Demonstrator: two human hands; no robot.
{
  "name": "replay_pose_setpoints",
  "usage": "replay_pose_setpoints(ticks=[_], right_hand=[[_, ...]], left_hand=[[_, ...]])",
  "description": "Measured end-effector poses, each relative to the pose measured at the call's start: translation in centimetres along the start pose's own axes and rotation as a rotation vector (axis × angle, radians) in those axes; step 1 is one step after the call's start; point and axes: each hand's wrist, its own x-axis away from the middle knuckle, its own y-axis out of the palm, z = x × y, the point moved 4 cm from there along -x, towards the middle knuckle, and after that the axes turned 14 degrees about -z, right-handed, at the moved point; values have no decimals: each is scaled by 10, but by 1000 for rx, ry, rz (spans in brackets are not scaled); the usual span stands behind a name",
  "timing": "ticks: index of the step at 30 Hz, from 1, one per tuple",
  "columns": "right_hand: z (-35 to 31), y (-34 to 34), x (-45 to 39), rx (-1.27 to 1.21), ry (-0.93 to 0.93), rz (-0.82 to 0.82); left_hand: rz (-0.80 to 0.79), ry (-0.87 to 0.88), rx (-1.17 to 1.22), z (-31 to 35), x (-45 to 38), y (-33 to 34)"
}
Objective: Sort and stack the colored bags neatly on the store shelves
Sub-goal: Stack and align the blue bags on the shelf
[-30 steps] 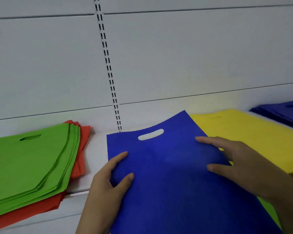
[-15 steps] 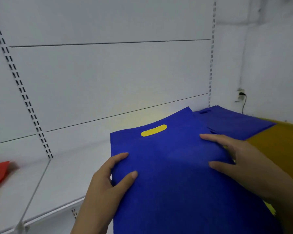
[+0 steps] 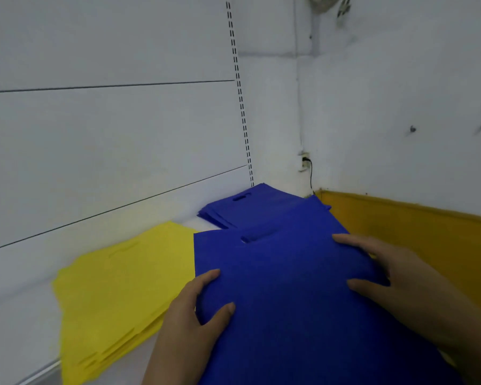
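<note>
Two hands are holding one blue bag (image 3: 283, 287) flat in the lower centre of the frame, its handle slot pointing toward the upper right. The left hand (image 3: 189, 323) is gripping the bag's left edge, thumb curled on top and fingers hidden beneath. The right hand (image 3: 400, 282) is lying along the right edge with its fingers spread on the fabric; whether any are curling under is hidden. The bag's long axis is running from the person up toward the blue stack (image 3: 250, 207), which is sitting just beyond its leading edge at centre frame, in the corner of the white shelf (image 3: 20, 329). The two hands are looking about equally close to that stack, so the coming move is probably a forward slide. Left of the held bag, a yellow stack (image 3: 117, 295) is lying on the same shelf. An ochre panel (image 3: 414, 234) is filling the right side.
</note>
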Motion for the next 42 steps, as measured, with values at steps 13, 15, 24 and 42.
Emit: replay_pose_setpoints(ticks=[13,15,24,42], right_hand=[[59,-35,-119,-22,-13,116],[63,-39,-139,-43,-26,121],[77,-52,-245,-19,-136,111],[127,-26,-406,132,-107,-178]], left_hand=[[-24,51,92,-8,-125,24],[-44,31,96,-12,-139,24],[17,-67,94,-30,-181,29],[216,-376,-205,-27,-240,55]])
